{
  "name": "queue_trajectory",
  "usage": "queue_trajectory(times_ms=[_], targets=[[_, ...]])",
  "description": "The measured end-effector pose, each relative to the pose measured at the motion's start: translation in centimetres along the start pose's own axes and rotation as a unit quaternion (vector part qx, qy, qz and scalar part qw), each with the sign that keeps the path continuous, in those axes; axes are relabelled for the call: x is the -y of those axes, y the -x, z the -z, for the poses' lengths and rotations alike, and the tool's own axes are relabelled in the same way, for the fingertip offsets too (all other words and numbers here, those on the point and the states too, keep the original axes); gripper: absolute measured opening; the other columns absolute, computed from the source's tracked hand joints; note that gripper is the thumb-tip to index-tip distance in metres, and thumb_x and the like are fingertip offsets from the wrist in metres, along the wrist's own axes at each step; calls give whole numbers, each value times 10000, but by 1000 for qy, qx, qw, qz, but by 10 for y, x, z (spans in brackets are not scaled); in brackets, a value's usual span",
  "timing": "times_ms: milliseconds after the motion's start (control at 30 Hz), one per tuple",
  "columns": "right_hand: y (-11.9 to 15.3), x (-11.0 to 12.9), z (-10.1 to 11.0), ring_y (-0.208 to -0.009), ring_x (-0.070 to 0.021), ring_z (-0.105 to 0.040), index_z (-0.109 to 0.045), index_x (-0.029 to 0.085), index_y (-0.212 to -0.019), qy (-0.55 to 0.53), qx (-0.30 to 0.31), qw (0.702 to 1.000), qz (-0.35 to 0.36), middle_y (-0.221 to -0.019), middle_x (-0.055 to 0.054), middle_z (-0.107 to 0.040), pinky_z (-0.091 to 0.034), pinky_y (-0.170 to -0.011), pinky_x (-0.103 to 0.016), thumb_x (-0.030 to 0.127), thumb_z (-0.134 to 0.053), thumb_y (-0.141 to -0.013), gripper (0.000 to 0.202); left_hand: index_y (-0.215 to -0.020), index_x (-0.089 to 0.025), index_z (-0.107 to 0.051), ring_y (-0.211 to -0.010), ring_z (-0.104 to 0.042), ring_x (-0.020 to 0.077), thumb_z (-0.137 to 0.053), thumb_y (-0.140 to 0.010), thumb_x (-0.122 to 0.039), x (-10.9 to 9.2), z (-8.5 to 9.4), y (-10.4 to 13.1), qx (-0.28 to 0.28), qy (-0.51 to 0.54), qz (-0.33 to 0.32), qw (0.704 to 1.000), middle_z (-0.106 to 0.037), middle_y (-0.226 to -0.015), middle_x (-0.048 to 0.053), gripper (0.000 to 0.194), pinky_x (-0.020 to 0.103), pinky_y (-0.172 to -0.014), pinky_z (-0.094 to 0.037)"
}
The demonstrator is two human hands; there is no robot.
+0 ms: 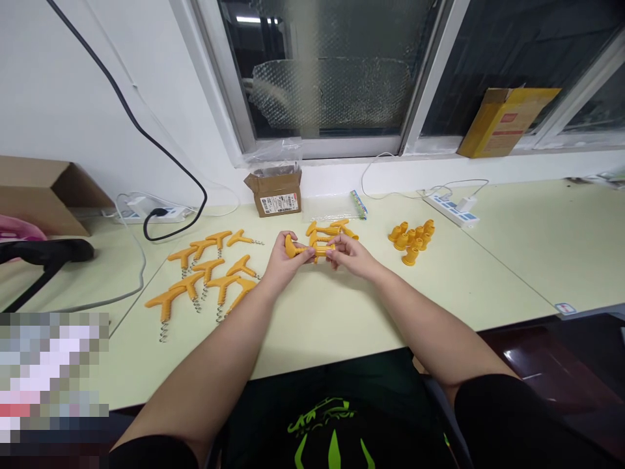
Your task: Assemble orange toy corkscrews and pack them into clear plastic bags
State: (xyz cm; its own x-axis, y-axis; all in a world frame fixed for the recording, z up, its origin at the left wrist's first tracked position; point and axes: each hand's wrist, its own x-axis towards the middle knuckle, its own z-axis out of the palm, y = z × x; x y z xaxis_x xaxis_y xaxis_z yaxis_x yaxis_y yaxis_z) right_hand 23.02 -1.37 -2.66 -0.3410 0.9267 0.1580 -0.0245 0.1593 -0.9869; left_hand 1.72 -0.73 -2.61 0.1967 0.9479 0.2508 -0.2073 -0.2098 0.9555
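Observation:
Over the middle of the table, my left hand (282, 262) is closed on a yellow T-handled corkscrew (291, 247). My right hand (360, 258) pinches a ribbed yellow sleeve (323, 250) that is in line with the corkscrew's shaft; how far the two are joined I cannot tell. Just behind my hands lie several more yellow pieces (336, 229), partly covered by my fingers. To the left, several loose corkscrews (166, 303) with bare metal spirals are spread out. A cluster of yellow bell-shaped sleeves (411, 255) stands on the right.
Near the wall are a small open carton (278, 202), a clear plastic bag (327, 207) and a white power strip (449, 210). A black cable (146, 133) hangs at the left, by a larger cardboard box (34, 192). A yellow carton (508, 124) leans against the window.

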Motion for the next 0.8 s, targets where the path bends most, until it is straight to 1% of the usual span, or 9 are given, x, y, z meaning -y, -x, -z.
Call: queue_trajectory(times_ms=[100,200,300,400,467,533,667,733,800], targets=[[-2,-2,1,-421,-129,-531,-540,237,-896,-53,22,992,-113,-592,23,-634,-476,-426,-268,682,-630,-859,455,-1003,-237,-379,-697,-708,131,-857,-769,-349,-2,-2,2,23,-36,-54,998,-734,-816,-6,543,295,-749,-581],[-1,1,2,-396,-122,-497,-576,220,-910,-68,58,981,-172,-540,20,-606,-446,-398,-250,720,-566,-886,501,-1012,-232,-399,-716,-702,127,-838,-789,-335,-4,-2,5,31,-65,-77,994,-736,-840,3,503,286,-753,-569],[2,5,3,-560,-146,-611,-615,210,-942,-27,54,989,-138,-744,-37,-693,-544,-541,-290,688,-598,-885,482,-1023,-228,-419,-711,-698,132,-835,-791,-333,-4,-1,5,26,-87,-73,993,-726,-820,0,487,284,-732,-571],[4,5,3,-785,-176,-655,-642,235,-1036,66,8,998,5,-1053,-62,-704,-576,-735,-349,553,-759,-814,405,-1018,-226,-418,-636,-683,133,-838,-781,-374,-4,-1,3,-2,-82,-33,996,-690,-742,-28,504,283,-669,-577],[4,4,3,-800,-180,-641,-643,249,-1069,103,3,993,60,-1040,-48,-696,-559,-768,-363,485,-805,-783,405,-1015,-225,-415,-597,-677,136,-848,-762,-403,-4,-1,2,-17,-72,2,997,-664,-703,-46,532,279,-631,-576],[4,2,2,-731,-178,-635,-636,242,-1011,89,16,995,46,-900,-29,-691,-548,-732,-364,500,-777,-806,359,-1008,-225,-412,-580,-673,138,-860,-744,-415,-5,-2,2,-10,-64,13,998,-647,-681,-55,553,273,-610,-571],[3,3,0,-592,-158,-615,-578,226,-846,-20,50,997,-51,-738,-16,-683,-530,-617,-327,592,-688,-847,383,-1000,-231,-412,-577,-659,137,-866,-736,-409,-8,-3,5,30,-68,-19,997,-624,-668,-64,555,272,-613,-559],[3,6,-1,-545,-147,-595,-558,230,-845,-68,62,991,-96,-682,-6,-672,-507,-560,-297,599,-689,-833,392,-1072,-234,-431,-608,-662,141,-839,-762,-424,-9,-1,5,42,-83,-26,995,-639,-711,-49,546,284,-645,-557],[3,12,1,-527,-140,-582,-529,241,-868,-102,47,987,-113,-646,13,-651,-461,-510,-262,573,-720,-803,388,-1188,-239,-430,-710,-681,158,-778,-810,-456,-11,5,1,30,-105,-37,993,-669,-802,-14,558,299,-707,-553]])
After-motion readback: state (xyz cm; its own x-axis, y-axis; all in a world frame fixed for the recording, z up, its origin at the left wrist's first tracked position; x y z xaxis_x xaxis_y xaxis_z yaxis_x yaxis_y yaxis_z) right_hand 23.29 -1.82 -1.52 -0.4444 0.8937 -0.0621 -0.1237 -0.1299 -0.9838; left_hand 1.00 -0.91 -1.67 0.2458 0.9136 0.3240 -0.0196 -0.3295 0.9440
